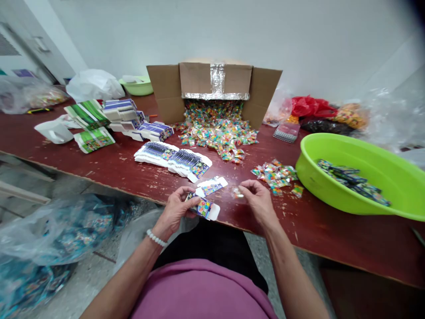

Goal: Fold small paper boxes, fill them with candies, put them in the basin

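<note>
My left hand (pixel 181 207) is closed around a small printed carton (pixel 203 206), whose white end flap stands open toward the right. Another small box (pixel 212 186) lies flat on the table just behind it. My right hand (pixel 258 198) pinches a small clear-wrapped candy packet (pixel 237 192), partly blurred, to the right of the carton. Beyond my right hand is a little pile of wrapped candy packets (pixel 275 175). Rows of flattened cartons (pixel 172 159) overlap on the table ahead of my left hand.
An open cardboard box (pixel 166 93) spills wrapped candies (pixel 215 133) onto the red table (pixel 99 173). At right, a green basin (pixel 332 195) holds several dark packs. Stacked cartons (pixel 122 115) and a white mug (pixel 55 131) stand at left. Plastic bags (pixel 79 235) lie on the floor.
</note>
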The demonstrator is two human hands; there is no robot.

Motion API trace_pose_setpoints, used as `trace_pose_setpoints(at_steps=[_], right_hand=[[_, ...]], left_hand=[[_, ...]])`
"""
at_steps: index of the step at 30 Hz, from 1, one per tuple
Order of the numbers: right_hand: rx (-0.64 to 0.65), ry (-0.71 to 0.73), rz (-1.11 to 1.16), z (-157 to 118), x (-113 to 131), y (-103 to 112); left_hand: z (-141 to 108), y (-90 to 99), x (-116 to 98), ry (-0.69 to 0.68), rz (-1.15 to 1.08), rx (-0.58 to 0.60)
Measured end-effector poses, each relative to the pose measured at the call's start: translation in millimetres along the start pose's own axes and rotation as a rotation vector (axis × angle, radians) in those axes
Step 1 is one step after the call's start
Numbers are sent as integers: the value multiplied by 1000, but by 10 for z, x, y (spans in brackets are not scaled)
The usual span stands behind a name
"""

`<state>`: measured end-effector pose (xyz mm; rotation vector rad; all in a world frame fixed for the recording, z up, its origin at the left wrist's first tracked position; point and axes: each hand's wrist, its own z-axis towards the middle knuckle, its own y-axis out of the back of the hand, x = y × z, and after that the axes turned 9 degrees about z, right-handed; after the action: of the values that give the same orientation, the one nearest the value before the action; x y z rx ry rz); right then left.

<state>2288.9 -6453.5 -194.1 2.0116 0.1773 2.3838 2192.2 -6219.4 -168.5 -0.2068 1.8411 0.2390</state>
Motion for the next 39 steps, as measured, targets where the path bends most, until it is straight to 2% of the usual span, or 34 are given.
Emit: trace_pose_setpoints(at_steps=[3,6,10,14,16,19,23,27,31,33,36,39], right_hand=[[27,5,229,-235,252,-272],[62,-3,217,-350,376,-415],[117,63,114,-372,420,-412],[262,202,-74,-360,526,-370],[362,254,-114,-356,596,-355],[448,227,-22,-348,651,-318],[310,118,137,-332,566,-261],[300,27,187,-352,455,-260],[235,94,129,-368,476,-228],[263,166,31,-356,527,-187],[369,249,-81,-349,613,-168],[480,246,-78,-382,672,-227]], left_hand=[[-29,-17,-6,39,-89,14],[-105,-42,-15,140,-265,109],[-227,-97,48,186,-417,264],[-318,-187,111,117,-312,547],[-336,-218,105,74,-199,607],[-328,-225,68,-9,-122,599],[-304,-207,24,-39,-108,568],[-312,-223,-4,-59,-65,543],[-326,-238,-18,-104,42,487],[-327,-241,-15,-123,104,444],[-330,-267,-19,-152,186,385],[-341,-315,-41,-181,183,382]])
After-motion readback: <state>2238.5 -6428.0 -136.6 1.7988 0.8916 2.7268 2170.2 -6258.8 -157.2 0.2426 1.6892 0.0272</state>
